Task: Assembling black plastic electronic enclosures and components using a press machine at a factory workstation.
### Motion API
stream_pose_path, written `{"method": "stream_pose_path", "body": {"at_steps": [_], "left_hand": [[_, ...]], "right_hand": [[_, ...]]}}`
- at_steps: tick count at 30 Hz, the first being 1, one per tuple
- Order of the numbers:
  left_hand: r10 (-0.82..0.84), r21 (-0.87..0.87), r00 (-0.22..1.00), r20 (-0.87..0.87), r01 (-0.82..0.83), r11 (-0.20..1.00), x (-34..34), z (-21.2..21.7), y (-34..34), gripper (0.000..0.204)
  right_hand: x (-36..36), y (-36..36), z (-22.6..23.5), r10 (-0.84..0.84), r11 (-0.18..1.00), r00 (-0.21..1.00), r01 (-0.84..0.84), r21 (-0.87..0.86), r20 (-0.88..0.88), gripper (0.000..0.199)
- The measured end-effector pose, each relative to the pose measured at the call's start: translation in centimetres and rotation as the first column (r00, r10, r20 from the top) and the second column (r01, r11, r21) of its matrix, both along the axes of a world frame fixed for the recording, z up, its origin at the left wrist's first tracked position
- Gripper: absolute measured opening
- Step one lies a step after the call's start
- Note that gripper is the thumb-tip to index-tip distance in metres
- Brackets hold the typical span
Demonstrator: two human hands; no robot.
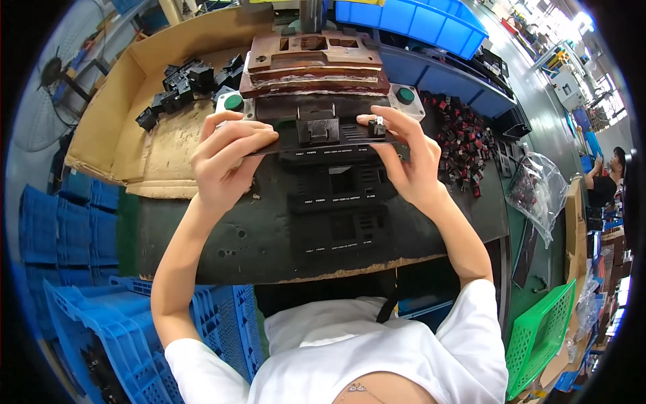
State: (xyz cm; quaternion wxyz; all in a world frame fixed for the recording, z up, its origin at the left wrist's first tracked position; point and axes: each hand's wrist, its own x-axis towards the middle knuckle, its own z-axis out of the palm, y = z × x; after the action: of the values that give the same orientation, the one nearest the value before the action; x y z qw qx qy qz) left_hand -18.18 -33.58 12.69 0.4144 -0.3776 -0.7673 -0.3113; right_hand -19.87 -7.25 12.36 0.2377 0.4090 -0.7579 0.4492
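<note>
A black plastic panel with slots is held up nearly level between my two hands, over the work table. My left hand pinches its left end with the fingers closed. At the other end, my right hand grips the panel between thumb and fingers. Next to the right fingertips, a small black part with pale metal terminals stands up from the panel. A larger black socket housing with upright prongs sits near the panel's middle. Below it, another black panel and a third panel lie on the table.
Behind the panel stands a press fixture between a left green button and a right green button. A cardboard box with black housings is at left. Small red-and-black parts lie right, near a plastic bag.
</note>
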Motion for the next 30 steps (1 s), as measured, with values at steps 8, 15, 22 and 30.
{"method": "stream_pose_path", "body": {"at_steps": [8,15,22,30], "left_hand": [[-0.008,0.026,1.0,0.026,0.008,1.0,-0.1,-0.3,0.1,0.019],[0.012,0.032,0.999,0.052,-0.013,0.999,0.0,0.1,0.4,0.013],[-0.64,0.682,0.308,0.704,-0.042,0.73,0.4,0.4,-0.5,0.017],[-0.865,0.831,0.158,0.477,0.24,0.502,-0.6,-0.9,-1.1,0.043]], "right_hand": [[0.0,0.1,0.6,-0.005,0.998,0.999,0.003,0.058,0.038,0.049],[-0.7,0.2,1.4,0.032,0.993,0.999,-0.03,0.118,-0.012,0.045],[-1.3,1.1,1.1,0.454,0.89,0.25,-0.175,-0.421,0.855,0.034],[-2.1,1.8,0.1,0.756,0.654,-0.203,0.283,-0.702,0.622,0.021]]}}
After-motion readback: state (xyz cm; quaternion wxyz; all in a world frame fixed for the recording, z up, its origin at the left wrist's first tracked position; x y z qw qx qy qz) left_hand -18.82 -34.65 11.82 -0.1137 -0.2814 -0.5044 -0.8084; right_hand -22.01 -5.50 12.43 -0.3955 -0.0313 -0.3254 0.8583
